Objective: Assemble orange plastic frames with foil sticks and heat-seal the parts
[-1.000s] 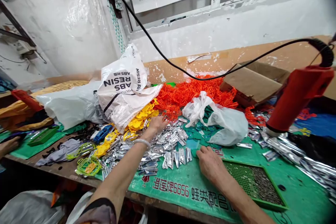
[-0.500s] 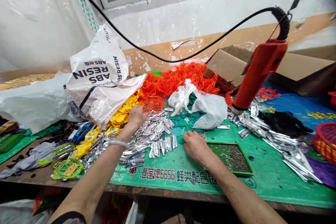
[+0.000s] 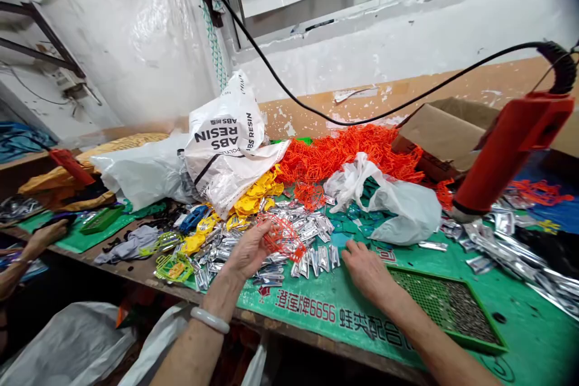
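A thin orange plastic lattice piece [image 3: 283, 238] is held by its left edge in my left hand [image 3: 249, 248], raised just above a heap of silver metallic strips [image 3: 221, 251]. My right hand [image 3: 368, 269] rests low on the green mat [image 3: 312, 295], its fingers bent and slightly apart, with nothing visible in them. Left of those fingers stands a short row of silver strips [image 3: 320, 258]. Behind them are dark teal flat pieces [image 3: 348, 226]. A green tray [image 3: 418, 292] holding many small dark metal parts lies beside my right forearm.
A tangled orange pile [image 3: 353, 154] lies at the back. Yellow pieces [image 3: 256, 196] spill beside a white resin bag [image 3: 221, 145]; a white plastic bag [image 3: 407, 211] sits mid-table. A red electric screwdriver [image 3: 511, 154] hangs at right before a cardboard box [image 3: 441, 132]. Another person's hand [image 3: 47, 238] is far left.
My left hand has come back toward me from the yellow and orange piles, and now holds an orange lattice piece. My right hand stays low on the mat. The view has swung left.
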`<state>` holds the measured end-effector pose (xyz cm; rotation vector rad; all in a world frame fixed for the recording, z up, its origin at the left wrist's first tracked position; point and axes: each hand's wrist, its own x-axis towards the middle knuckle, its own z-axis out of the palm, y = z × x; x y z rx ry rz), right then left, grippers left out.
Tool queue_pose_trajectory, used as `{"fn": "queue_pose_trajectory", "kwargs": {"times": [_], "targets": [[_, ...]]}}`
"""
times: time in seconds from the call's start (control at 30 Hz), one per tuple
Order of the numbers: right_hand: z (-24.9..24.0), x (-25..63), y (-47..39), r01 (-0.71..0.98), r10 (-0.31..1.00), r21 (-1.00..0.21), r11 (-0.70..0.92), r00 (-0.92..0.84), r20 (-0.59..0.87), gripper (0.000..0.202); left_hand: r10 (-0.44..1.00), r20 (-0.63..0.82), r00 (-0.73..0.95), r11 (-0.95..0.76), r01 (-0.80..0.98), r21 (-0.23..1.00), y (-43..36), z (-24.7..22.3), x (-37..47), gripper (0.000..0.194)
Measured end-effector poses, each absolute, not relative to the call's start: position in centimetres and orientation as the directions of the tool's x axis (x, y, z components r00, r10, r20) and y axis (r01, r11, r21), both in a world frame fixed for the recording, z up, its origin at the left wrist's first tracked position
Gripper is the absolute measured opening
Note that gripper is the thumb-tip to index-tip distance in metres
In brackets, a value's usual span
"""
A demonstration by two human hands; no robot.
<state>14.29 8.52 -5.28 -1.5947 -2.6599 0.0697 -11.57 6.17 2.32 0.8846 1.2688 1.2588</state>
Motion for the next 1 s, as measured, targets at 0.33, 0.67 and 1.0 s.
{"fn": "queue_pose_trajectory", "kwargs": {"times": [0.33,0.67,1.0], "targets": [[-3.4,14.5,9.4,0.863,0.871,-0.124,0.49,-0.491,0.025,0.03,0.922,-0.384,0.045,0.342,-0.555,0.758,3.1,-0.5,-6.5,0.011],[0.8,16.1,5.4,0.537,0.746,-0.588,0.605,-0.64,0.183,0.038,0.937,-0.344,0.058,0.319,-0.545,0.776,1.7,-2.1,-2.7,0.021],[-2.4,14.7,4.3,0.496,0.81,-0.664,0.559,-0.498,0.31,0.057,0.942,-0.329,0.064,0.302,-0.588,0.751,1.4,-2.9,0.0,0.024]]}}
